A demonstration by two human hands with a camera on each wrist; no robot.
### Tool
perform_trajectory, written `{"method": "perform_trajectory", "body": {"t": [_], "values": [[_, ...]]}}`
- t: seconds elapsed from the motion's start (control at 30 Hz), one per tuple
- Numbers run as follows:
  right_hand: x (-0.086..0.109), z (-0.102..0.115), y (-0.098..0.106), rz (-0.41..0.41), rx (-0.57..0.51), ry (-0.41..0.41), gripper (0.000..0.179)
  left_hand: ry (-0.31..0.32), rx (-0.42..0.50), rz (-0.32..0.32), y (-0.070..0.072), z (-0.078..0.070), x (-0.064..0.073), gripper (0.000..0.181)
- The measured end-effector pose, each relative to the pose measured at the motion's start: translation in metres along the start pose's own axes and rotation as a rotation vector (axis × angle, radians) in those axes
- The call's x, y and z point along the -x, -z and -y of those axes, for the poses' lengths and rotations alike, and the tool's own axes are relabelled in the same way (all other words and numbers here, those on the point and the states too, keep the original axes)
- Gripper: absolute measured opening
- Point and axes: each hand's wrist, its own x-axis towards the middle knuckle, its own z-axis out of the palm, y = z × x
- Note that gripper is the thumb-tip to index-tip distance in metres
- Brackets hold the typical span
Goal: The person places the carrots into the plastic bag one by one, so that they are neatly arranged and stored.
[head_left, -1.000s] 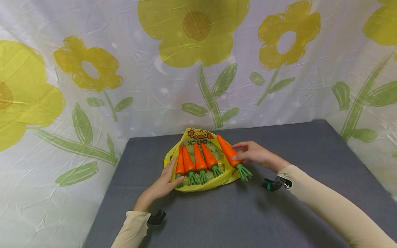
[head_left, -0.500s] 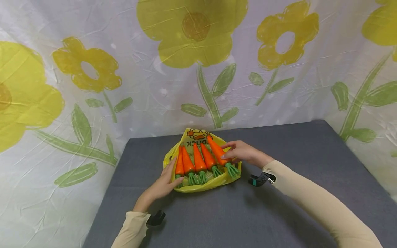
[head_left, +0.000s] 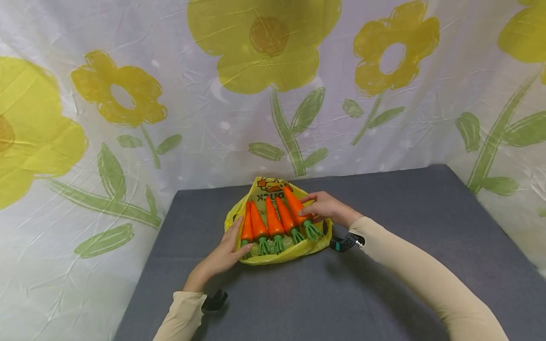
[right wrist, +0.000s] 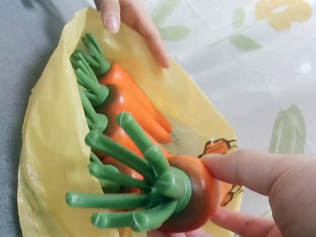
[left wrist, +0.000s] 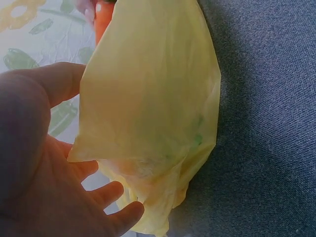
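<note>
A yellow plastic bag point(head_left: 273, 258) with a printed duck lies with its mouth spread, several toy carrots point(head_left: 274, 220) side by side in it, green tops towards the front. My left hand point(head_left: 223, 248) holds the bag's left rim, thumb and a finger inside, the other fingers along the outside in the left wrist view. My right hand point(head_left: 326, 207) grips another carrot point(right wrist: 192, 197) by its thick end, thumb on one side and fingers on the other. That carrot is inside the bag's mouth at the right, beside the others, its tip towards the duck print.
The bag rests on a dark grey cloth-covered table point(head_left: 273, 303). Behind it hangs a white curtain point(head_left: 204, 156) with yellow flowers. Each wrist wears a black strap point(head_left: 347, 241).
My right hand has carried its carrot left, from over the bag's right rim to beside the other carrots in the mouth. My left hand stays at the left rim.
</note>
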Motion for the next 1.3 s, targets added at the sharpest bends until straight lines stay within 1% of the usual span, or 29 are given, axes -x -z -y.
{"method": "perform_trajectory", "body": {"t": [0.3,0.43,0.6,0.8,1.0,1.3], "values": [[-0.006,0.009,-0.010,-0.062,0.002,-0.033,0.055,-0.025,-0.006,-0.007,0.000,-0.003,0.000,0.088],[-0.008,0.013,-0.014,-0.081,0.018,-0.024,0.056,-0.024,-0.005,-0.006,0.000,-0.003,0.001,0.088],[-0.014,0.012,-0.017,-0.108,0.036,-0.016,0.056,-0.034,-0.007,-0.006,0.000,-0.003,0.001,0.088],[-0.017,0.008,-0.018,-0.123,0.081,0.011,0.055,-0.030,-0.006,-0.001,0.000,-0.002,0.001,0.087],[-0.013,0.003,-0.017,-0.143,0.139,0.038,0.058,-0.033,-0.002,-0.006,0.000,-0.002,0.000,0.088],[-0.008,-0.003,-0.017,-0.164,0.258,0.040,0.057,-0.031,0.001,-0.001,-0.001,-0.001,-0.001,0.089]]}}
